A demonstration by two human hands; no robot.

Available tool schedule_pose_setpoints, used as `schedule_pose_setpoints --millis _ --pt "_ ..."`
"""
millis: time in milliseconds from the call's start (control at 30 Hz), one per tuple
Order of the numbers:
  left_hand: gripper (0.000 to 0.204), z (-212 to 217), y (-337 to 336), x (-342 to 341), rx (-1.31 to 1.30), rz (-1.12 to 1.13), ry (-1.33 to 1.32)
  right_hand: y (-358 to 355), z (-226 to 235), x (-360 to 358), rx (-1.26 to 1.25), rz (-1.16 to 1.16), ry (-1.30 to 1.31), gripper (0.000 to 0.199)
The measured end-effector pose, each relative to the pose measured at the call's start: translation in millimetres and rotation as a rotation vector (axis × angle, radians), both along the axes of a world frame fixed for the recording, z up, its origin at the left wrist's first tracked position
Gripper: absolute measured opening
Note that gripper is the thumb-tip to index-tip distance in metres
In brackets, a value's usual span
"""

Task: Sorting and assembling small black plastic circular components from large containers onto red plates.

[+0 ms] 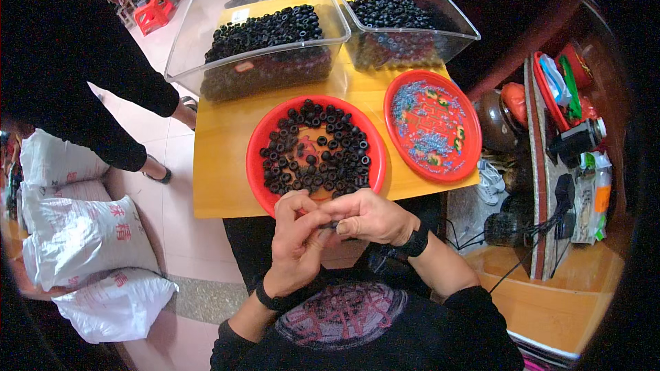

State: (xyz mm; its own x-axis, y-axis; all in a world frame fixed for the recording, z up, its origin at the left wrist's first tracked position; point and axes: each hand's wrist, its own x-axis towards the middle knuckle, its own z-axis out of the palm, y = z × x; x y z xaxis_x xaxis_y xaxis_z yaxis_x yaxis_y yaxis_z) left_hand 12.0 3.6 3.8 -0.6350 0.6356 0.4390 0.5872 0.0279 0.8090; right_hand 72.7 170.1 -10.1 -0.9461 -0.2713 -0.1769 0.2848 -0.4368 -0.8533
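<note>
My left hand and my right hand meet over the near rim of a round red tray. Their fingers are closed together around a small dark piece, mostly hidden by the fingertips. It resembles the small black rings spread over the tray, though its exact shape is hidden. To the right lies a second red tray, tilted a little, with many tiny bluish translucent pieces scattered across its patterned bottom.
Two clear plastic bins full of black rings stand at the far side of the yellow table. White sacks are stacked on the floor at left, near a standing person's legs. Shelving with cables is at right.
</note>
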Motion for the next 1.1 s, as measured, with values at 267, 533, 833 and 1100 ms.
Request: schedule_pose_setpoints --millis 267,533,833,1100 --pt "0.023 -5 -3 3 0.126 -0.129 -0.257 -1 1 8 0.117 -0.027 0.120 0.029" --pt "0.027 -6 14 5 0.123 -0.203 -0.234 -9 18 12 0.156 -0.063 0.149 0.020" --pt "0.026 -17 22 5 0.066 -0.155 -0.213 -4 3 13 0.302 -0.044 0.111 0.018" --pt "0.019 -15 2 -4 0.136 0.146 -0.424 49 65 -15 0.497 -0.189 -0.016 0.023"
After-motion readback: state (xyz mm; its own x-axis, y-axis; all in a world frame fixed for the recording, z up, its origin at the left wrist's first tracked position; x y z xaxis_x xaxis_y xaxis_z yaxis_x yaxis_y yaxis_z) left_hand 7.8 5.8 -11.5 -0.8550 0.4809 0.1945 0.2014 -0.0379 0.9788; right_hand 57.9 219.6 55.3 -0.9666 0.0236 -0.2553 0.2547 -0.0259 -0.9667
